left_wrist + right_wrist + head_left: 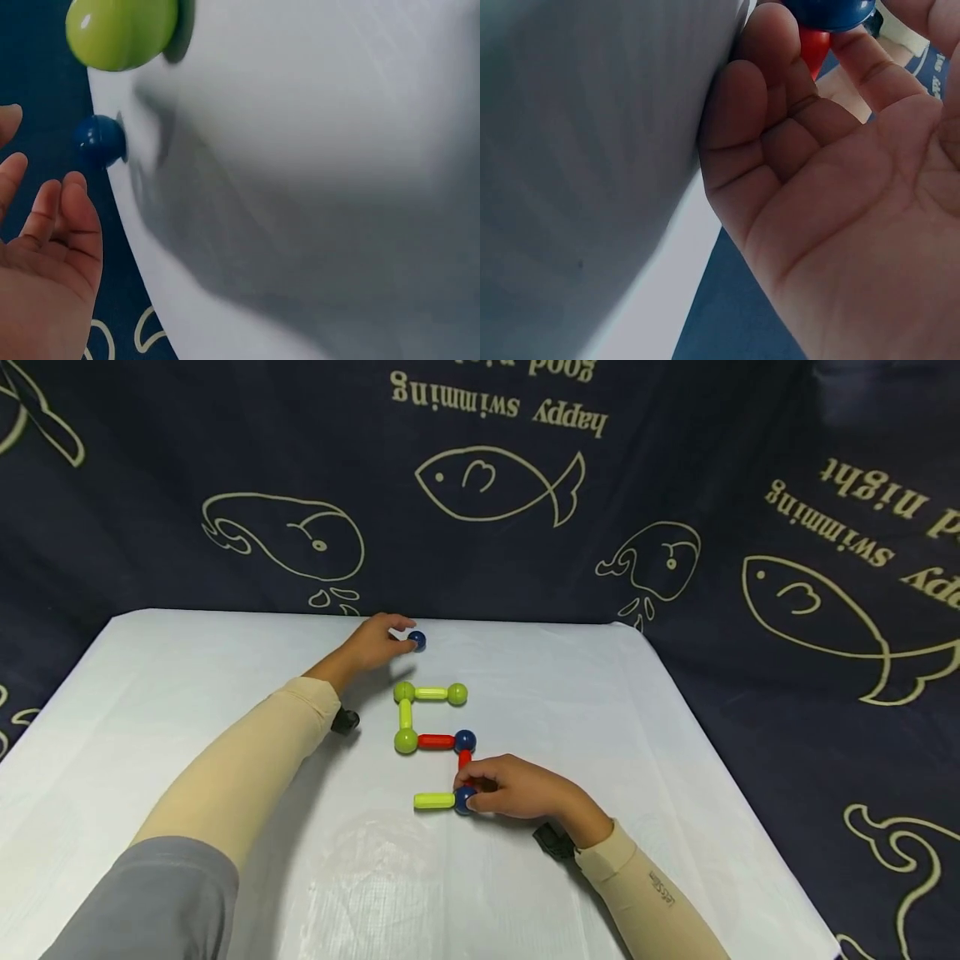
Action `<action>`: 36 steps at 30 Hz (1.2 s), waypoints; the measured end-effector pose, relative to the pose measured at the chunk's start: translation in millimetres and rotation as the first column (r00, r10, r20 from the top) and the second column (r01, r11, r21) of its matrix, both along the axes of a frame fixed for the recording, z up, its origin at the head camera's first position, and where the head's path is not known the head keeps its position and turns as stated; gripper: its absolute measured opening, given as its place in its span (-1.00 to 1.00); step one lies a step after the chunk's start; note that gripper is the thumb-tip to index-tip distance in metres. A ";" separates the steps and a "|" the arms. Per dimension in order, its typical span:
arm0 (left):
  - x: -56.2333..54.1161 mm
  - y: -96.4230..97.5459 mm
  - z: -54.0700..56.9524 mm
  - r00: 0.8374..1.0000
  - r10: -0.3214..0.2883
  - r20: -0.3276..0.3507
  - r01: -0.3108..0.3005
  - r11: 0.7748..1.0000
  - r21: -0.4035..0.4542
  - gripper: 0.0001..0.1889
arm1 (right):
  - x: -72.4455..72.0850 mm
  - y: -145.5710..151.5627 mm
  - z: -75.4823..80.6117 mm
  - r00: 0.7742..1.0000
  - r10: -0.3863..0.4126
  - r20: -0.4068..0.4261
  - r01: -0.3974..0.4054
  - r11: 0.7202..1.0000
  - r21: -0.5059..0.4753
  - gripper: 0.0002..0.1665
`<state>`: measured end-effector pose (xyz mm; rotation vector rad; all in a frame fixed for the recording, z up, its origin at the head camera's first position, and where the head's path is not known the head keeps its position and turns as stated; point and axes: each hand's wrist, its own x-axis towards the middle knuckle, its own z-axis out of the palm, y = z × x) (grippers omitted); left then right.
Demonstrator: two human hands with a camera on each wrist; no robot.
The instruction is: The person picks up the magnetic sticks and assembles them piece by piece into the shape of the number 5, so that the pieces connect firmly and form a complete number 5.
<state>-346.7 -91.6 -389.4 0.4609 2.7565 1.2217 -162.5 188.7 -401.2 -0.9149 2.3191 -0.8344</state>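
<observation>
Near the table's far edge, my left hand [377,642] reaches to a loose blue ball [417,640], its thumb and fingers spread beside it. The left wrist view shows a gap between these fingers and the ball. My right hand [517,787] pinches another blue ball [464,799] at the near corner of a zigzag of rods and balls. A yellow-green rod [433,801] juts left from that ball. A red rod [464,760], partly covered by the fingers, joins it to a blue ball [465,741] farther off.
Beyond, a second red rod [436,742] leads to a green ball [406,741], then a yellow-green rod [406,714], a green ball [404,692], a rod [431,693] and an end ball [457,694]. A white cover [600,718] lies over the table; dark patterned cloth [480,568] hangs behind.
</observation>
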 end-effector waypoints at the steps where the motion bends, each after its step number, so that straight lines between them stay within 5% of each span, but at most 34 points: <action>1: -0.8 1.6 -0.5 1.000 -0.005 0.005 0.005 1.000 0.000 -0.50 | -0.1 0.1 -0.2 1.000 0.000 -0.001 0.000 1.000 0.001 -0.78; 12: -12.8 6.0 -16.3 0.992 0.046 0.115 -0.049 0.999 0.024 -0.44 | -1.1 -1.3 -1.1 1.000 -0.008 0.004 0.008 1.000 0.007 -0.78; 23: -8.3 6.8 -28.9 0.989 0.113 0.096 -0.116 0.993 0.023 -0.47 | 1.0 -0.8 0.9 1.000 -0.020 0.001 0.020 0.999 0.026 -0.77; 29: -5.4 9.9 -26.8 0.993 0.063 0.096 -0.063 0.998 -0.003 -0.36 | -0.1 -0.5 0.9 1.000 -0.015 -0.001 0.015 1.000 0.024 -0.77; 36: 5.0 14.0 -29.1 0.998 0.017 0.056 -0.015 0.999 -0.031 -0.53 | 2.5 -0.8 -2.2 1.000 -0.019 0.005 0.018 1.000 0.017 -0.77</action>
